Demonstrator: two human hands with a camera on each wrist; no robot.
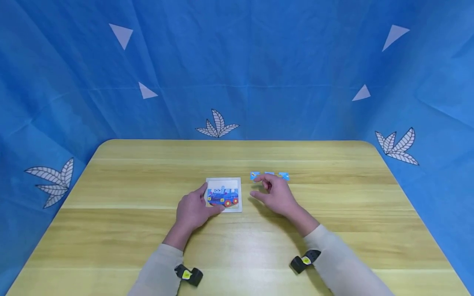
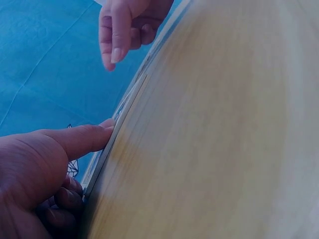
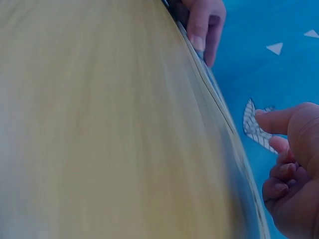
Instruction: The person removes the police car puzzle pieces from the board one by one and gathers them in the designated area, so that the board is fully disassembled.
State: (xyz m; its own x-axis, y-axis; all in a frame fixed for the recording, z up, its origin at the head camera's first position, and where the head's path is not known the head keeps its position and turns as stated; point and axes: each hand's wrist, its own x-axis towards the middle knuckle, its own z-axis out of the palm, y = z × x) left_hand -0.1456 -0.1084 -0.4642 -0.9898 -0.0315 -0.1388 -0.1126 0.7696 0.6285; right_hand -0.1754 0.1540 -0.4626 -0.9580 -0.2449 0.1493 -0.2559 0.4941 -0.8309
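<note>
A square puzzle board with a white frame lies on the table, a blue vehicle with red and yellow wheels pictured in its lower part. The upper part shows a pale bare strip. My left hand grips the board at its lower left corner, thumb over the near rim and fingers along the left side. Just right of the board hovers my right hand, thumb and index finger apart, nothing between them. Beyond that hand lie three small blue puzzle pieces in a row, the middle one partly covered by it.
A wooden table with rounded far corners carries everything. Behind it and at both sides hangs a blue cloth printed with white triangles and leaves. A dark wrist strap sits on each sleeve.
</note>
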